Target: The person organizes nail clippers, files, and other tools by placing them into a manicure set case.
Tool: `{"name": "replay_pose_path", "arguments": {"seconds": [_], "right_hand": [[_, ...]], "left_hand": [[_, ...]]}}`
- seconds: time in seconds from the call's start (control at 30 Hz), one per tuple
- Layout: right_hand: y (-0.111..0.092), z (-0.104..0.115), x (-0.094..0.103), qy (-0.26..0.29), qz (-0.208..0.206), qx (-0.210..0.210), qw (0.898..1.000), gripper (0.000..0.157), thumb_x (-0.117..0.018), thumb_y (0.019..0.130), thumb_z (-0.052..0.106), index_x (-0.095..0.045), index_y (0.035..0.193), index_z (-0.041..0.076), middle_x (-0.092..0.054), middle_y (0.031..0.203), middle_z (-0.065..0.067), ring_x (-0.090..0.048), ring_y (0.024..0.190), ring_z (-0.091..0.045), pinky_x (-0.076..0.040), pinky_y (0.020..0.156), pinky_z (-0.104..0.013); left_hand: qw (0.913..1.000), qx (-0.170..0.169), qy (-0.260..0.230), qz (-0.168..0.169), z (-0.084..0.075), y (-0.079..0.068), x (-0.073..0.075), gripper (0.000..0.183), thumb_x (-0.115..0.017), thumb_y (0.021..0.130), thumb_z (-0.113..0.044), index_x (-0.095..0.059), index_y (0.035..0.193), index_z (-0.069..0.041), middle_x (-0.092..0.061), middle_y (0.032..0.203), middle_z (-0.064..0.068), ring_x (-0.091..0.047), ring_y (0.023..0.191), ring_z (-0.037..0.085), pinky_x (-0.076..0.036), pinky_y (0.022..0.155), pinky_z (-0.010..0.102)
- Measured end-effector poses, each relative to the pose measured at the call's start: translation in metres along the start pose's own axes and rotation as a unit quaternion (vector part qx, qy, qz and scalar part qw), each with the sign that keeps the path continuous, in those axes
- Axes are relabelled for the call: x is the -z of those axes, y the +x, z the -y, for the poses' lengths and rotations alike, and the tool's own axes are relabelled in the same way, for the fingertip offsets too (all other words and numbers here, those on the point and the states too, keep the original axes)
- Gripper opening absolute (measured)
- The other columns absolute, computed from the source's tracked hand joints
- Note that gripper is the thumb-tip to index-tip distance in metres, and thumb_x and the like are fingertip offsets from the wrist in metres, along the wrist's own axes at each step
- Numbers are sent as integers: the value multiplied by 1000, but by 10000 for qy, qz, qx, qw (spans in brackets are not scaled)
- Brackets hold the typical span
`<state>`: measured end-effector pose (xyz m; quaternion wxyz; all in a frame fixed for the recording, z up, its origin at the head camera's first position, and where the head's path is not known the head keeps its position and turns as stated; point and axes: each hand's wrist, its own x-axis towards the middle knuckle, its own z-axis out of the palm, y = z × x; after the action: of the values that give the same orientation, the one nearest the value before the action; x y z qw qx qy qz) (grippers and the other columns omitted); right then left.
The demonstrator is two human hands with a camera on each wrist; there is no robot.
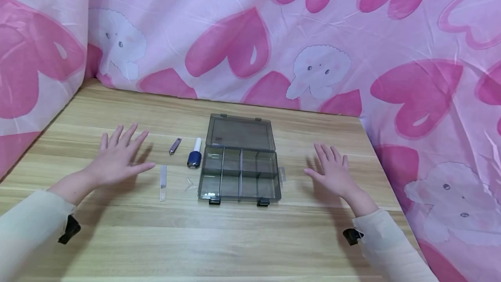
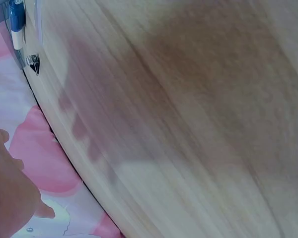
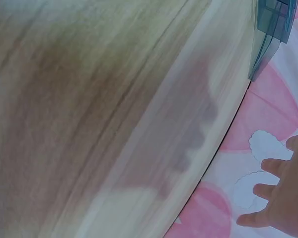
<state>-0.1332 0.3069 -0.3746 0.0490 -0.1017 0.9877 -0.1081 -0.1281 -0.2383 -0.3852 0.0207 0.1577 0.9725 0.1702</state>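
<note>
My left hand (image 1: pixel 117 160) hovers over the left part of the table with its fingers spread, holding nothing. Nearest to it are a nail clipper (image 1: pixel 175 146) and a pale nail file (image 1: pixel 162 183). Beyond these stands out a dark blue nail polish bottle (image 1: pixel 194 159) with a white cap, lying beside the box. A smoky clear compartment box (image 1: pixel 239 175) sits mid-table, its lid (image 1: pixel 242 133) folded back. Above the table to the right of the box, my right hand (image 1: pixel 332 172) is also spread and holds nothing. Both wrist views show the hands' shadows on the wood.
Small clear plastic pieces (image 1: pixel 190 184) lie left of the box, and another clear piece (image 1: pixel 282 174) lies by its right side. A pink heart-print cloth (image 1: pixel 235 42) hangs along the back and sides of the wooden table (image 1: pixel 235 238).
</note>
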Motion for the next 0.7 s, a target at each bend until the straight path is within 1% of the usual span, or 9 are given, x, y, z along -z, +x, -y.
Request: {"name": "replay_pose_path", "arguments": {"seconds": [0.1,0.2,0.27,0.3,0.4,0.5,0.53,0.63,0.7], "right_hand": [[0,-1,0,279,-13,-14,9996,81,-51,92,48,-13,149,6,-17,152,-25,-11,137,-50,-6,104,-72],[0,-3,0,810,32,-59,9967,75,-48,95,42,-12,149,5,-18,152,-25,-14,137,-49,-11,107,-67],[1,-4,0,1283,88,-117,9916,73,-46,96,38,-11,149,3,-18,152,-26,-14,137,-48,-12,109,-65],[1,-4,0,1536,121,-153,9879,72,-45,97,37,-10,149,2,-18,151,-28,-16,137,-48,-14,109,-63],[1,-3,1,2248,265,-324,9735,70,-43,98,34,-8,149,1,-21,148,-31,-22,134,-49,-19,109,-61],[1,1,1,2864,440,-568,9554,69,-42,99,33,-7,149,1,-26,145,-33,-32,130,-49,-28,107,-59],[1,2,0,3124,518,-665,9462,69,-42,99,32,-6,149,1,-27,145,-32,-33,130,-48,-31,106,-57],[0,5,-3,3925,681,-927,9125,71,-46,98,26,-3,149,1,-27,145,-33,-39,127,-46,-43,100,-50],[-1,7,-7,4467,739,-1021,8858,74,-51,96,22,-3,149,0,-26,144,-34,-45,123,-43,-50,93,-45]], "left_hand": [[10000,68,28,50,-2,3,1,92,-59,83,-54,-16,150,-9,-9,152,28,1,136,57,6,99,77],[9999,85,42,66,-4,8,2,93,-61,82,-55,-18,149,-7,-15,151,28,-4,136,56,3,100,76],[9999,107,31,46,-6,12,1,94,-62,80,-55,-21,148,-6,-21,150,27,-10,135,54,0,102,75],[9999,93,30,28,-7,13,1,94,-63,79,-56,-22,147,-5,-24,148,27,-14,134,53,-4,102,74],[9998,149,-84,96,-10,19,1,96,-64,78,-58,-23,146,-4,-30,145,27,-22,131,52,-13,102,71],[9986,244,-411,234,-12,26,1,99,-66,77,-58,-22,146,-2,-30,144,29,-26,129,51,-21,102,69],[9975,290,-569,297,-13,28,1,100,-66,77,-57,-21,147,-2,-29,144,30,-26,129,51,-22,102,69],[9929,338,-1070,404,-16,34,-1,98,-70,77,-50,-21,146,0,-29,143,31,-32,127,50,-29,100,67],[9895,328,-1339,445,-17,37,-2,96,-72,78,-45,-22,145,1,-31,141,31,-37,124,49,-33,99,64]]}}
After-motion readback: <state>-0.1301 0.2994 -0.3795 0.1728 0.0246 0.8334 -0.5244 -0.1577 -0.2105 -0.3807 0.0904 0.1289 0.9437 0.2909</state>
